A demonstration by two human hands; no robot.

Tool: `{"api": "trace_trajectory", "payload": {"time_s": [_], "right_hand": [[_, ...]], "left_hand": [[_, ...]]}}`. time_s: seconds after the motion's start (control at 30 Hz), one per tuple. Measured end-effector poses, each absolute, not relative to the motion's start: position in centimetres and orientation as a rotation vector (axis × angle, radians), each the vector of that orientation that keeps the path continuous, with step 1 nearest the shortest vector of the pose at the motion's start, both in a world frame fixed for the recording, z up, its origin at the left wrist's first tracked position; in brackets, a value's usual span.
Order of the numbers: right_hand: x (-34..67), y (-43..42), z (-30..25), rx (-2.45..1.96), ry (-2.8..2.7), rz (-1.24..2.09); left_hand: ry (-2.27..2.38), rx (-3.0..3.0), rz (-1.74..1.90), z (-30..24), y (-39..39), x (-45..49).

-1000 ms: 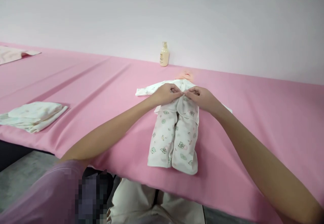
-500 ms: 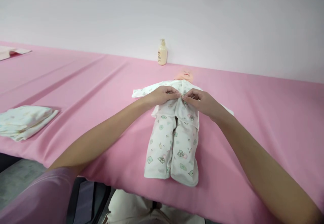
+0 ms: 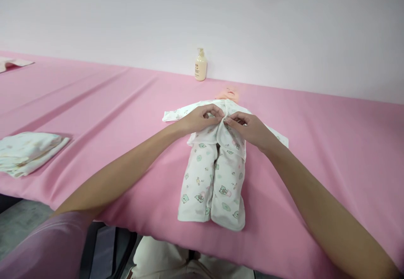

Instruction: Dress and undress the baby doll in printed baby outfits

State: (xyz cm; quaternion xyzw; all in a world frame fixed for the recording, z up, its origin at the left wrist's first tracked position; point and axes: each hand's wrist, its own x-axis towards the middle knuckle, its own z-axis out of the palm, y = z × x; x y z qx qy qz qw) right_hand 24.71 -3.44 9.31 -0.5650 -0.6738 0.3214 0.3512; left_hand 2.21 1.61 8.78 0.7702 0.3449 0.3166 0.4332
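A baby doll lies on its back, dressed in a white printed baby jacket and matching baby trousers. My left hand pinches the jacket's front edge at the middle of the chest. Right beside it, my right hand pinches the other side of the same front opening, fingertips almost touching the left ones. Whatever fastener may lie between the fingers is too small to make out. Below my hands the jacket's lower front flaps hang apart over the trousers.
A cream pump bottle stands against the wall behind the doll. Folded white printed cloth lies at the left on the pink sheet. Another pale cloth is at the far left, and the table's front edge runs just before my lap.
Both hands stay at the jacket's front, with slight finger shifts at the opening. The whole scene has slid a little to the left in view.
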Motion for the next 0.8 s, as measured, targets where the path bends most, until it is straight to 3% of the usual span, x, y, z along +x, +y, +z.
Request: {"api": "trace_trajectory", "payload": {"time_s": [0.27,0.63,0.8], "right_hand": [[25.0,-3.1,8.4,-1.380,-1.613,0.944],[24.0,-3.1,8.8,-1.537,-1.661,0.810],[25.0,-2.7,9.1,-1.544,-1.608,0.978]], "left_hand": [[0.824,2.033,0.743,8.3,2.1,1.7],[0.805,2.059,0.841,7.8,1.5,2.5],[0.859,2.027,0.826,8.0,1.5,2.3]]}}
